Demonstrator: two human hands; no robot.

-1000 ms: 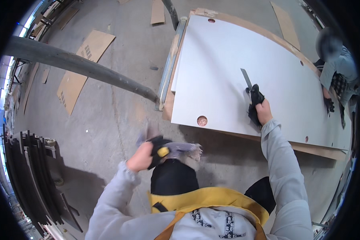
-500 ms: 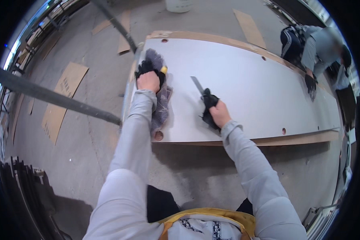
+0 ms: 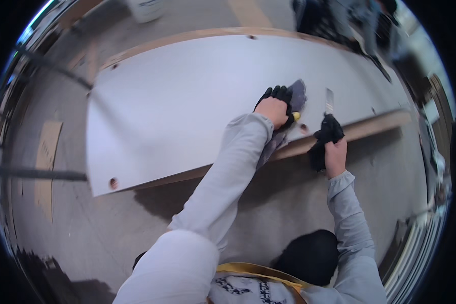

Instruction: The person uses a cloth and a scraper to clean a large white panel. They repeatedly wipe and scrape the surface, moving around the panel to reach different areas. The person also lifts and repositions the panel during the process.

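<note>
Blade (image 3: 330,101) | tip forward | long axis fore-aft (cloth (image 3: 299,95) to left)

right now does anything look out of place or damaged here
Only mildly: a flat brown cardboard sheet lies on the grey concrete floor, left of the large white panel, perhaps left behind. No spill or clear damage shows.
</note>
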